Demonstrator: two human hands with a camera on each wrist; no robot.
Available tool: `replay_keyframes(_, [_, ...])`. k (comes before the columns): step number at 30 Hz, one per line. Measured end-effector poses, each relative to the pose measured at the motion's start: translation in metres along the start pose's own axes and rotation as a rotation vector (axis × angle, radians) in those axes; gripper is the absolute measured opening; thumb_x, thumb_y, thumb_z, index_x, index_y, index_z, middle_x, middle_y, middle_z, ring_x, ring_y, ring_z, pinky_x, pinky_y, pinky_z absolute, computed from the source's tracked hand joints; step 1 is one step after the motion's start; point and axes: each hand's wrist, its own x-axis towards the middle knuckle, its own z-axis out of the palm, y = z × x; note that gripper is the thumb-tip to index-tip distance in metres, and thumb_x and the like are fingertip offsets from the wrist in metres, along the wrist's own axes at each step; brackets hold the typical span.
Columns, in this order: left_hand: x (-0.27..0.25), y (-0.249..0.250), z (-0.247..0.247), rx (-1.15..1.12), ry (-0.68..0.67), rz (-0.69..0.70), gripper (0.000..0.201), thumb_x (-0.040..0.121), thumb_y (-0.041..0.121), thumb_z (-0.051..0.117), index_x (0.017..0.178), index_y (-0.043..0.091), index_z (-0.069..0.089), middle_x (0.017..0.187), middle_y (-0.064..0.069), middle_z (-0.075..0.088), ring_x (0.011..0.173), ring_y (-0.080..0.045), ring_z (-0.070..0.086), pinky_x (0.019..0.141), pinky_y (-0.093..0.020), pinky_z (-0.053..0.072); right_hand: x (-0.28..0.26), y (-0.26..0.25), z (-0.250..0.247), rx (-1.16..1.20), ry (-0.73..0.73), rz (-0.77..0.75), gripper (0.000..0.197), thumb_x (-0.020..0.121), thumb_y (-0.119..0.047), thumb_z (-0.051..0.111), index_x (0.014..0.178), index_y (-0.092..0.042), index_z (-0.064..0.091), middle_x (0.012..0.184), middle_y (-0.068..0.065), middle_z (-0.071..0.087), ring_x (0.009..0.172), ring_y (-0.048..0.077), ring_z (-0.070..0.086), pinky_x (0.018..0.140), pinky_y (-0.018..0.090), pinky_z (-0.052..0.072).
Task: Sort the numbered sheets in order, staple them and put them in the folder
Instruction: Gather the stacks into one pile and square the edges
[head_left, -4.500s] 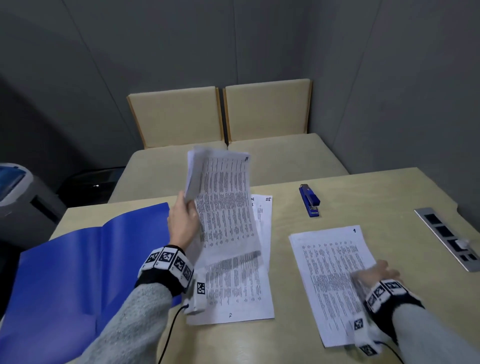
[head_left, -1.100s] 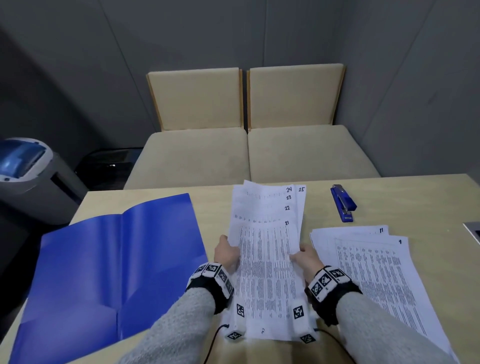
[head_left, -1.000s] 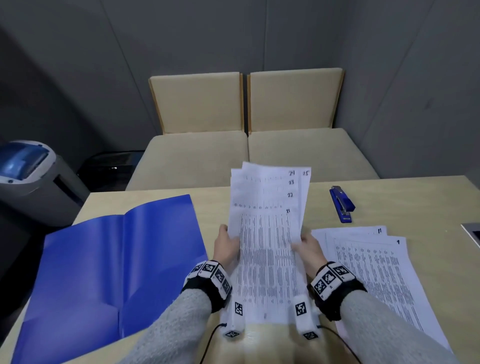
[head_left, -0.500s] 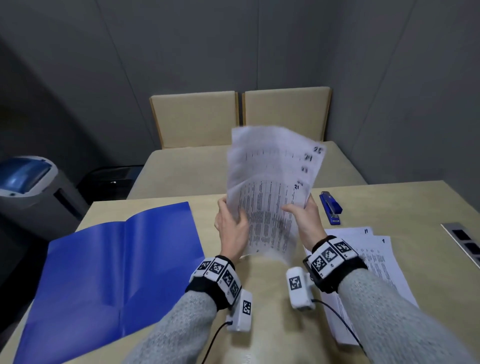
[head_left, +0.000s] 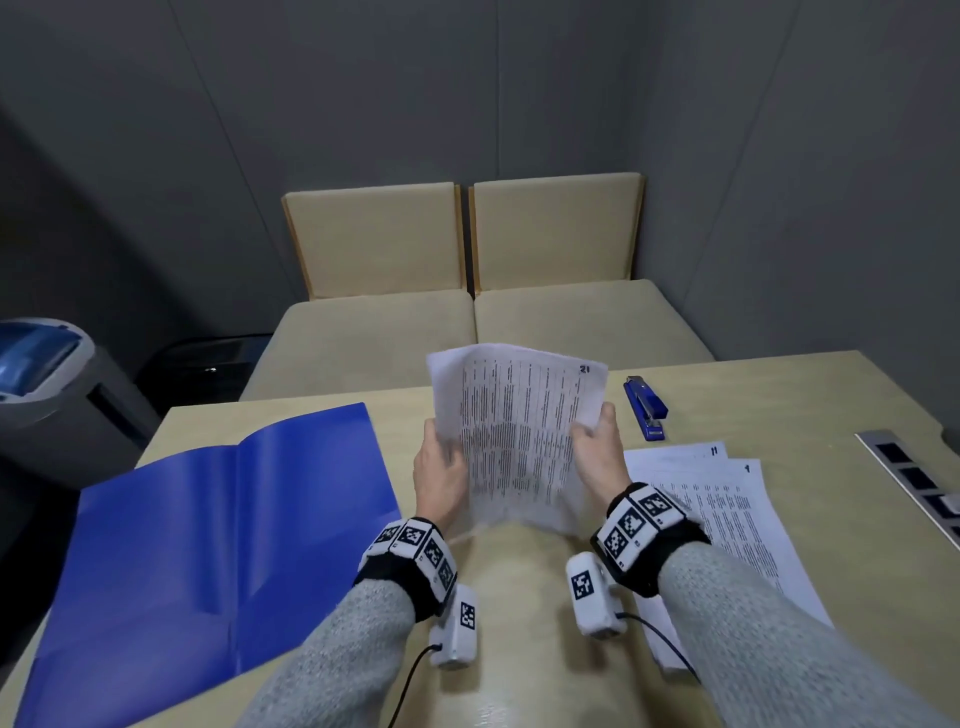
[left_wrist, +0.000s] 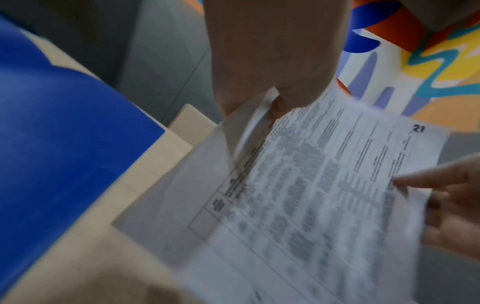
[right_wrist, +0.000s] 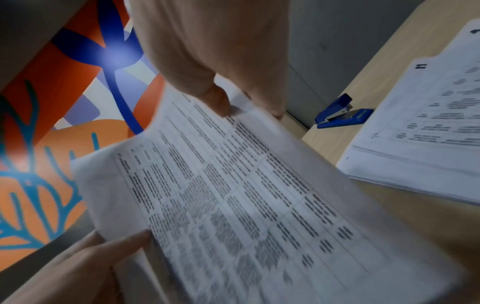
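I hold a bundle of printed sheets nearly upright over the table's middle, its bottom edge on the wood, the page numbered 21 facing me. My left hand grips its left edge and my right hand grips its right edge. The wrist views show the same bundle, with thumbs on the front and fingers behind. A second pile of sheets, topped by pages 1 and 11, lies flat at the right. The open blue folder lies at the left. The blue stapler sits behind the pile.
A metal socket strip is set into the table at the right edge. Two beige seats stand beyond the far edge. A grey bin with a blue lid stands on the floor at the left.
Both hands lifted the fanned bundle off the table and stood it on end. The staggered sheets have slid together, so only number 21 shows now.
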Motion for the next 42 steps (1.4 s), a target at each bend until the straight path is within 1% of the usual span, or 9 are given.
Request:
replay_keyframes(3, [0.005, -0.01, -0.002, 0.128, -0.086, 0.035, 0.015, 0.093, 0.007, 0.04, 0.104, 0.016, 0.042, 0.098, -0.006, 0.063, 0.086, -0.028, 0.062, 0.074, -0.046, 0.054, 0.004, 0.014, -0.014, 0.01, -0.019, 0.003, 0.036, 0.096, -0.012, 0.044, 0.129, -0.018, 0.031, 0.108, 0.004, 0.057, 0.091, 0.021, 0.058, 0.082, 0.039, 0.051])
replay_keyframes(5, [0.005, -0.024, 0.002, 0.185, -0.157, -0.057, 0.017, 0.093, 0.011, 0.039, 0.106, 0.02, 0.043, 0.099, -0.006, 0.064, 0.085, -0.028, 0.064, 0.075, -0.048, 0.056, 0.01, 0.034, -0.031, -0.032, -0.036, 0.072, 0.043, 0.094, -0.018, 0.052, 0.132, -0.019, 0.034, 0.117, 0.008, 0.053, 0.105, 0.023, 0.055, 0.089, 0.038, 0.046])
replay_keyframes(9, [-0.008, -0.058, 0.016, 0.282, -0.157, -0.239, 0.018, 0.088, 0.015, 0.036, 0.101, 0.024, 0.044, 0.088, -0.007, 0.062, 0.074, -0.028, 0.063, 0.067, -0.046, 0.058, 0.018, 0.098, -0.087, -0.413, 0.091, 0.279, 0.044, 0.087, -0.016, 0.059, 0.13, -0.013, 0.048, 0.132, 0.02, 0.042, 0.118, 0.036, 0.048, 0.099, 0.039, 0.043])
replay_keyframes(13, [-0.015, -0.066, 0.023, 0.333, -0.138, -0.296, 0.02, 0.087, 0.008, 0.033, 0.101, 0.017, 0.042, 0.086, -0.012, 0.059, 0.073, -0.031, 0.06, 0.063, -0.041, 0.055, 0.006, 0.143, -0.157, -0.687, 0.281, 0.502, 0.058, 0.081, -0.007, 0.059, 0.135, -0.009, 0.038, 0.139, 0.022, 0.03, 0.125, 0.039, 0.033, 0.103, 0.044, 0.033])
replay_keyframes(16, [-0.015, -0.063, 0.025, 0.334, -0.14, -0.31, 0.021, 0.087, 0.007, 0.031, 0.102, 0.017, 0.042, 0.085, -0.012, 0.058, 0.071, -0.031, 0.059, 0.059, -0.04, 0.053, 0.004, 0.16, -0.191, -0.736, 0.252, 0.65, 0.078, 0.069, -0.018, 0.074, 0.134, -0.006, 0.032, 0.134, 0.023, 0.033, 0.123, 0.042, 0.036, 0.102, 0.05, 0.036])
replay_keyframes(28, [-0.013, -0.077, 0.033, 0.293, -0.14, -0.395, 0.018, 0.087, 0.009, 0.032, 0.095, 0.024, 0.041, 0.086, -0.015, 0.059, 0.068, -0.034, 0.062, 0.059, -0.052, 0.057, 0.025, 0.165, -0.198, -0.751, 0.179, 0.768, 0.109, 0.042, -0.035, 0.093, 0.127, -0.004, 0.033, 0.128, 0.019, 0.033, 0.12, 0.042, 0.042, 0.099, 0.05, 0.042])
replay_keyframes(34, [-0.017, -0.065, 0.029, 0.304, -0.171, -0.405, 0.02, 0.091, 0.005, 0.032, 0.105, 0.017, 0.04, 0.086, -0.012, 0.058, 0.072, -0.032, 0.062, 0.062, -0.044, 0.056, 0.029, 0.165, -0.194, -0.486, 0.178, 0.74, 0.087, 0.061, -0.001, 0.086, 0.126, 0.002, 0.028, 0.122, 0.03, 0.049, 0.111, 0.044, 0.052, 0.084, 0.045, 0.045])
replay_keyframes(39, [-0.015, -0.065, 0.028, 0.299, -0.178, -0.397, 0.022, 0.09, 0.005, 0.033, 0.107, 0.016, 0.041, 0.088, -0.012, 0.057, 0.075, -0.033, 0.062, 0.063, -0.043, 0.056, 0.024, 0.172, -0.194, -0.616, 0.05, 0.709, 0.063, 0.062, -0.027, 0.086, 0.106, 0.003, 0.053, 0.105, 0.019, 0.063, 0.089, 0.031, 0.06, 0.078, 0.035, 0.051])
replay_keyframes(42, [-0.011, -0.065, 0.025, 0.32, -0.198, -0.391, 0.024, 0.088, 0.004, 0.034, 0.108, 0.014, 0.042, 0.088, -0.011, 0.058, 0.077, -0.032, 0.062, 0.064, -0.04, 0.054, 0.024, 0.173, -0.195, -0.597, 0.062, 0.599, 0.048, 0.072, -0.013, 0.076, 0.112, 0.002, 0.053, 0.114, 0.018, 0.06, 0.091, 0.029, 0.054, 0.079, 0.034, 0.047])
